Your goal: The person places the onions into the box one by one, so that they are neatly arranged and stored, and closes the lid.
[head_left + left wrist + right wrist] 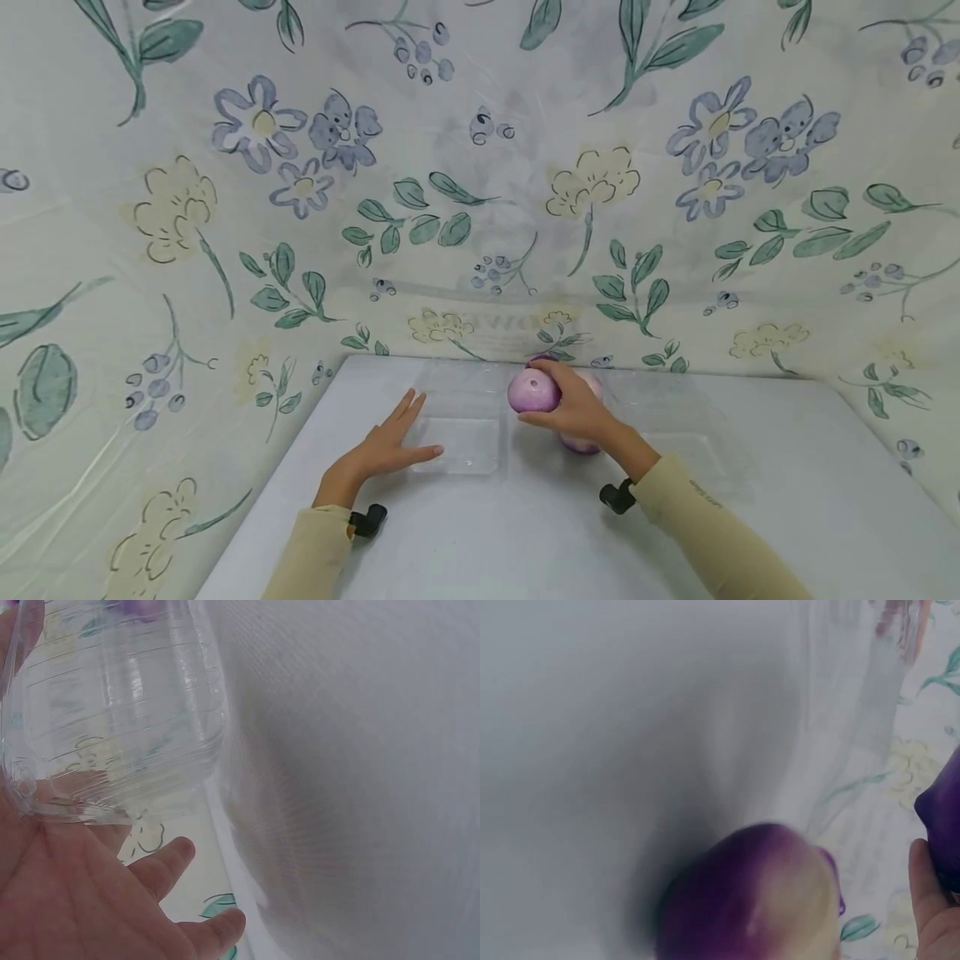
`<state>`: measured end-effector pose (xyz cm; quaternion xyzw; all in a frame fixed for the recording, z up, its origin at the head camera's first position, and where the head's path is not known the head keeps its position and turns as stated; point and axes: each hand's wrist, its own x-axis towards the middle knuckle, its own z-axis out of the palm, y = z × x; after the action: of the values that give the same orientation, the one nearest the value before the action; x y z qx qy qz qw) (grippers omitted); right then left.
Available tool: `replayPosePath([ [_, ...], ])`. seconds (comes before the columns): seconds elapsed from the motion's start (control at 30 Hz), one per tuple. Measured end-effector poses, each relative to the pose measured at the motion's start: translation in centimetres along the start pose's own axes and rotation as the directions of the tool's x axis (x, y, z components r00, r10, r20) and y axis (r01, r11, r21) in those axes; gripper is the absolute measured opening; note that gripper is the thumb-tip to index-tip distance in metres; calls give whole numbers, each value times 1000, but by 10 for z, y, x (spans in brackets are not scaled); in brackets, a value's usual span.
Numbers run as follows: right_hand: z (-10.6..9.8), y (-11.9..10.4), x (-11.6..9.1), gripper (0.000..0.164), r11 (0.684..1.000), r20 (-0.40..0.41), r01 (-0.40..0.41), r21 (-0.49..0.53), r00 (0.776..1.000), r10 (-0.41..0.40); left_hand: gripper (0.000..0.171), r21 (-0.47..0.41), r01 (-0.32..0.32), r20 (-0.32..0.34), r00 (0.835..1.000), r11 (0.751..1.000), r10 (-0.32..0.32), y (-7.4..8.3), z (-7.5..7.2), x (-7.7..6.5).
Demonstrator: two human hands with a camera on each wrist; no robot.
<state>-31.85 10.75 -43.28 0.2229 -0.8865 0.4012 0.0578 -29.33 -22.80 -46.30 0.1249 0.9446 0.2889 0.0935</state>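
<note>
My right hand [581, 408] grips a purple red onion [534, 392] between thumb and fingers, just right of a clear plastic container [459, 446]. In the right wrist view that held onion [946, 817] shows its pointed tip at the right edge. Under my right wrist sits another onion [581, 445], partly covered by the hand; it appears large and blurred as a purple and cream onion [750, 900] in that wrist view. My left hand [381, 450] rests against the container's left side with fingers spread. From the left wrist, the ribbed container wall [120, 712] lies against the palm.
A second clear container [686, 450] stands on the right part of the white table [480, 542]. More purple [542, 359] shows behind the right hand's fingers. A flower-printed sheet [480, 208] rises behind the table and along its sides.
</note>
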Motion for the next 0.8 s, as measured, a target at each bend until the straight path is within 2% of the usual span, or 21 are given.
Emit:
replayPosePath([
  [0.17, 9, -6, 4, 86, 1000, 10, 19, 20, 1000, -19, 104, 7, -3, -3, 1000, 1000, 3, 1, 0, 0],
  [0.3, 15, -12, 6, 85, 999, 29, -1, 49, 1000, 0, 105, 5, -7, 3, 1000, 1000, 7, 1, -1, 0],
  [0.57, 29, -25, 14, 83, 993, 35, 113, 36, 993, -114, 104, 17, -6, -10, 1000, 1000, 6, 2, -4, 4],
  [0.8, 44, -32, 12, 84, 993, 97, 108, 42, 989, -112, 108, 24, -26, 11, 1000, 999, 26, 6, 1, 3],
])
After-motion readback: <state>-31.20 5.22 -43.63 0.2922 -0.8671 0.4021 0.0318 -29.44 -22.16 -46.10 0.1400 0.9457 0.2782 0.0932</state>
